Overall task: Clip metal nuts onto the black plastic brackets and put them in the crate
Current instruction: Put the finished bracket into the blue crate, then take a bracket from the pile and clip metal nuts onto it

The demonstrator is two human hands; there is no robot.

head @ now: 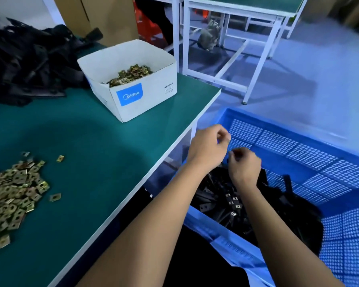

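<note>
Both hands (pixel 226 154) above crate (pixel 298 141)

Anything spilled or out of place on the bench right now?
Nothing spilled off the green bench. A few clip nuts lie stray beside the loose nut pile, still on the mat. The white box sits skewed to the bench edge.
</note>
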